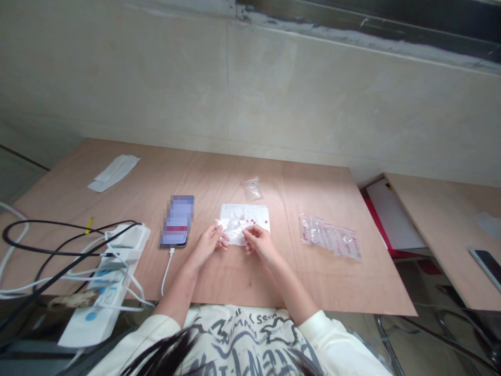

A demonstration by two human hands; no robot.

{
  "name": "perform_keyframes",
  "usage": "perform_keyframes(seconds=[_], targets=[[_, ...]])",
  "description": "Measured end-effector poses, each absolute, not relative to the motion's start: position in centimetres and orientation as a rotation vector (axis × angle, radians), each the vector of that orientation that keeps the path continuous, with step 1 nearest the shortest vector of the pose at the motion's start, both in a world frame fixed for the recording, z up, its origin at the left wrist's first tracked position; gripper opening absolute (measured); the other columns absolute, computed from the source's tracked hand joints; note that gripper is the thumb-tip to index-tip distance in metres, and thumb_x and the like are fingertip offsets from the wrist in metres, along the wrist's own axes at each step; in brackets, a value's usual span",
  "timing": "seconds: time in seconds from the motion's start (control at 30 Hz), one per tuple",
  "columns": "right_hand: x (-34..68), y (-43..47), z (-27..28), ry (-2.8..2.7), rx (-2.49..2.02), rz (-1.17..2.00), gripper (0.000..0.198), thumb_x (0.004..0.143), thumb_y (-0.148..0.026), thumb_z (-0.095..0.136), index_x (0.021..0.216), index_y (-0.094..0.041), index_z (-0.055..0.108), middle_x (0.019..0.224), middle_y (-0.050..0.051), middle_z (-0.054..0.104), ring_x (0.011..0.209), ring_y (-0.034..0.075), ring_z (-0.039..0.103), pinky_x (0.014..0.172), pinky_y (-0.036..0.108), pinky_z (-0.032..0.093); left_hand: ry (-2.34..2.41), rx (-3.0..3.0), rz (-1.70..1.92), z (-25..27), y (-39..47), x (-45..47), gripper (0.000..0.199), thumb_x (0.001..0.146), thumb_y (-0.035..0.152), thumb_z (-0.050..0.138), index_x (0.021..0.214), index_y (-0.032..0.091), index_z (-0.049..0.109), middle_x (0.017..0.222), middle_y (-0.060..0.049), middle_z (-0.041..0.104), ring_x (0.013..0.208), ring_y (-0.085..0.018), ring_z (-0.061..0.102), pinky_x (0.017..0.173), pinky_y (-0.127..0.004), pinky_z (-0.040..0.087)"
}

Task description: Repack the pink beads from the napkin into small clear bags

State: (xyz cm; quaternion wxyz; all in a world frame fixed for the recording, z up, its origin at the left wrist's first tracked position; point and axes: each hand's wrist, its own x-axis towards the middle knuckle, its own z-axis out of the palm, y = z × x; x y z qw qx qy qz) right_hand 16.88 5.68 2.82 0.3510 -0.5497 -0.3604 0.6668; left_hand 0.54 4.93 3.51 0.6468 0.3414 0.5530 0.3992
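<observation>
A white sheet (256,210) lies flat on the wooden table, with several small red beads or pellets (253,222) on its right part. Over the sheet's left half, a thin whitish piece (230,230) spans the gap between my hands; whether it is plastic or paper is unclear. My left hand (213,239) is closed, its thumb and fingers pinching the left end of this piece. Closed in a pinch too, my right hand (259,241) has its fingertips at the piece's right end; what they grip is too small to make out.
A small clear bag (252,189) lies beyond the sheet. Overlapping clear zip bags (331,237) are at right. To the left are a phone (178,222) on a charging cable, a crowded power strip (111,284) with loose cords, and a folded white mask-like item (114,172).
</observation>
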Motion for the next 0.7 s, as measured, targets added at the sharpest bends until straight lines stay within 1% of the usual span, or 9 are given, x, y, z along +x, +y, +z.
perform_keyframes(seconds=[0.13,0.23,0.33,0.43,0.5,0.6,0.7], targets=[[17.0,6.1,1.5,-0.911,-1.41,1.721,0.032,0.059,-0.045,0.06,0.069,-0.016,0.049,0.049,-0.006,0.051,0.03,0.005,0.041,0.027,0.018,0.034,1.196,0.76,0.878,3.6,5.1,0.3,0.029,0.073,0.04,0.052,0.081,0.012,0.046,0.064,0.001,0.058,0.052,-0.009,0.057,0.052,-0.022,0.049],[17.2,6.1,1.0,-0.913,-1.391,1.735,0.031,0.06,-0.044,0.06,0.068,-0.016,0.049,0.049,-0.006,0.051,0.029,0.005,0.041,0.028,0.018,0.035,1.228,0.819,0.852,3.3,5.2,0.1,0.031,0.072,0.042,0.052,0.082,0.012,0.047,0.063,0.001,0.058,0.048,-0.009,0.056,0.046,-0.021,0.048],[17.3,6.1,0.9,-0.924,-1.38,1.738,0.031,0.06,-0.043,0.06,0.067,-0.016,0.048,0.049,-0.006,0.051,0.029,0.005,0.042,0.028,0.018,0.035,1.28,0.933,0.81,2.7,5.2,0.0,0.033,0.074,0.044,0.048,0.084,0.013,0.048,0.056,0.002,0.057,0.04,-0.008,0.052,0.037,-0.018,0.043],[17.4,6.1,0.8,-0.927,-1.364,1.753,0.031,0.059,-0.044,0.06,0.066,-0.016,0.048,0.048,-0.007,0.051,0.03,0.005,0.042,0.029,0.018,0.035,1.318,1.002,0.8,2.2,5.2,-0.1,0.033,0.076,0.044,0.045,0.09,0.015,0.047,0.047,0.006,0.052,0.032,-0.006,0.046,0.03,-0.014,0.035],[17.4,6.1,0.7,-0.923,-1.359,1.764,0.031,0.058,-0.043,0.061,0.066,-0.016,0.047,0.048,-0.007,0.051,0.03,0.005,0.042,0.029,0.018,0.036,1.337,1.013,0.812,2.1,5.1,-0.1,0.033,0.076,0.044,0.045,0.093,0.016,0.045,0.044,0.008,0.05,0.028,-0.005,0.042,0.027,-0.012,0.03],[17.5,6.2,0.6,-0.922,-1.342,1.781,0.032,0.058,-0.043,0.062,0.066,-0.016,0.047,0.048,-0.007,0.052,0.03,0.005,0.043,0.03,0.018,0.036,1.339,1.004,0.817,2.4,5.2,0.1,0.034,0.075,0.045,0.045,0.091,0.016,0.044,0.044,0.008,0.049,0.027,-0.005,0.041,0.026,-0.012,0.029],[17.6,6.2,0.5,-0.928,-1.316,1.784,0.032,0.058,-0.044,0.062,0.066,-0.016,0.047,0.048,-0.007,0.052,0.03,0.005,0.043,0.03,0.018,0.036,1.33,0.979,0.804,3.1,5.5,0.3,0.031,0.075,0.045,0.044,0.086,0.016,0.043,0.043,0.007,0.05,0.028,-0.005,0.042,0.026,-0.012,0.03]])
